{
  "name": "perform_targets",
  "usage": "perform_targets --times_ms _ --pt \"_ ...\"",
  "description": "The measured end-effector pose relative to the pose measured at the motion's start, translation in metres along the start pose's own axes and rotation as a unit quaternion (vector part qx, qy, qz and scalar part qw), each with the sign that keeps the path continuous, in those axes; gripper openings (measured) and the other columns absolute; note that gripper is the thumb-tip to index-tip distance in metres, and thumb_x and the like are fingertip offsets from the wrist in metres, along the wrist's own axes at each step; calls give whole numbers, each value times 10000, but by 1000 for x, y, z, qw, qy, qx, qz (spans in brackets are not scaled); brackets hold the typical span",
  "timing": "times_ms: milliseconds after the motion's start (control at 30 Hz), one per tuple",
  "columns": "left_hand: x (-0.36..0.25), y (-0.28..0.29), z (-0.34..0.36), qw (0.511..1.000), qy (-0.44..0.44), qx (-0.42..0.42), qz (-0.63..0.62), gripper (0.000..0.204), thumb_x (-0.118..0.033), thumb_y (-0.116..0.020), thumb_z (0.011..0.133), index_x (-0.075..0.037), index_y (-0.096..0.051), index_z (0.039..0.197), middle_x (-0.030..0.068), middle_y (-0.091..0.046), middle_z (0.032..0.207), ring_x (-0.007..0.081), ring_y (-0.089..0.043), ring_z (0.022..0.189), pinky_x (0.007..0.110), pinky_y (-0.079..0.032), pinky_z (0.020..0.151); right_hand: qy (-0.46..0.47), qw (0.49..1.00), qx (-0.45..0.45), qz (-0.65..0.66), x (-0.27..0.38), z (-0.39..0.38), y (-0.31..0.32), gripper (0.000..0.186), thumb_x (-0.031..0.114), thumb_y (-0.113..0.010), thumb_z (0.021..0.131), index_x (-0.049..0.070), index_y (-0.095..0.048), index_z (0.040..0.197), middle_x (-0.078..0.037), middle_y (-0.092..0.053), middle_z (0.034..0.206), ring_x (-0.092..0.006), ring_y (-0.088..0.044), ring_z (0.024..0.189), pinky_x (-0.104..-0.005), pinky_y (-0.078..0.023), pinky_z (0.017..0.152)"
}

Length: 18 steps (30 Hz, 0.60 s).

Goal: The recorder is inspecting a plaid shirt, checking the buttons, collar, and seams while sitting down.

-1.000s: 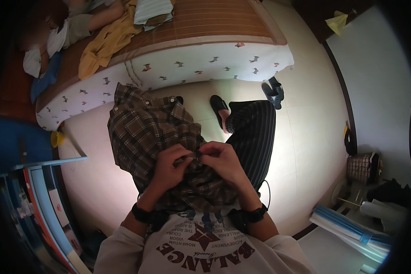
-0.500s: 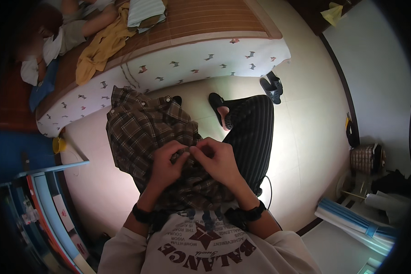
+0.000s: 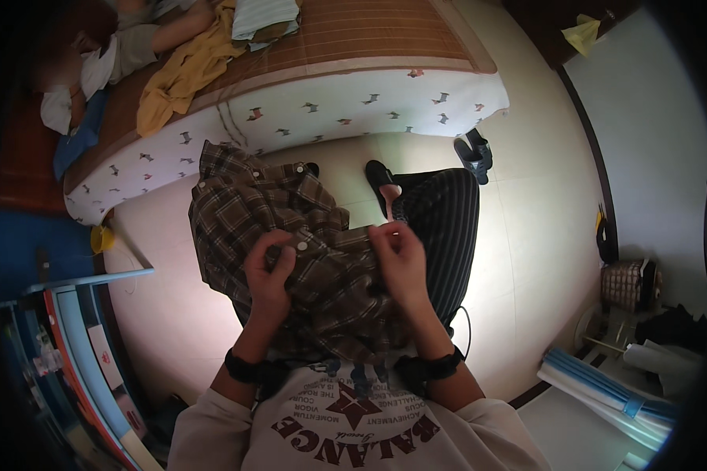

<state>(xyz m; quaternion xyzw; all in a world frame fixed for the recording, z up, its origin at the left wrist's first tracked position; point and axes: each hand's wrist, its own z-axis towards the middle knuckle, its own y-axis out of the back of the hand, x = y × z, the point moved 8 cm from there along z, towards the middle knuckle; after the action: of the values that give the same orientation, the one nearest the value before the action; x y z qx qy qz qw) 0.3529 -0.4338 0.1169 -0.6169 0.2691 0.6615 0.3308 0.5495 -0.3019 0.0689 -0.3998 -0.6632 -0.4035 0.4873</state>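
The right hand [image 3: 403, 265] pinches a crumpled brown shirt [image 3: 232, 210] with pale criss-cross lines. The shirt lies under the fingers. A round white button [image 3: 302, 246] is just beside the left hand [image 3: 267, 276]; I can't tell if its fingers grip cloth.

Left hand [image 3: 268, 275] and right hand [image 3: 403, 263], close together over plaid shirt [image 3: 239, 212] 0.5 s ago, now well apart: left shifted leftward, right shifted rightward. 1 white button [image 3: 302, 246] newly visible between them, near left thumb. Shirt edge now stretches to right hand.
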Motion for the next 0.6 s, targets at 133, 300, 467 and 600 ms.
perform_targets --times_ms 133,300,467,600 --pt "6 -7 2 994 21 22 -103 126 -93 -617 990 -12 -664 1075 44 -659 1051 116 -587 964 260 -422 910 -35 968 -6 250 8 2 16 166 137 -651 996 52 -588 1124 -14 -686 852 -38 -599 768 -196 -446 682" --pt "16 -25 -5 979 100 103 -146 179 -151 -585 1025 -4 -659 1094 77 -669 1104 152 -621 1069 303 -459 958 166 957 232 -53 77 -20 -18 648 193 -869 760 51 -587 1325 -67 -710 987 -199 -683 1009 -351 -514 929" --pt "-10 -34 3 966 90 183 -157 232 -157 -536 1048 22 -648 1141 116 -681 1158 210 -660 1076 335 -504 949 31 961 264 -77 41 -14 -5 318 76 -787 821 70 -708 1129 -51 -699 1063 -165 -662 1038 -303 -518 887" --pt "-46 44 38 960 -151 59 228 234 -158 -506 1056 0 -659 1138 103 -691 1051 189 -649 970 321 -504 877 76 875 -149 454 18 29 127 133 52 -538 995 -28 -607 1076 -120 -691 1053 -203 -680 984 -319 -557 927"
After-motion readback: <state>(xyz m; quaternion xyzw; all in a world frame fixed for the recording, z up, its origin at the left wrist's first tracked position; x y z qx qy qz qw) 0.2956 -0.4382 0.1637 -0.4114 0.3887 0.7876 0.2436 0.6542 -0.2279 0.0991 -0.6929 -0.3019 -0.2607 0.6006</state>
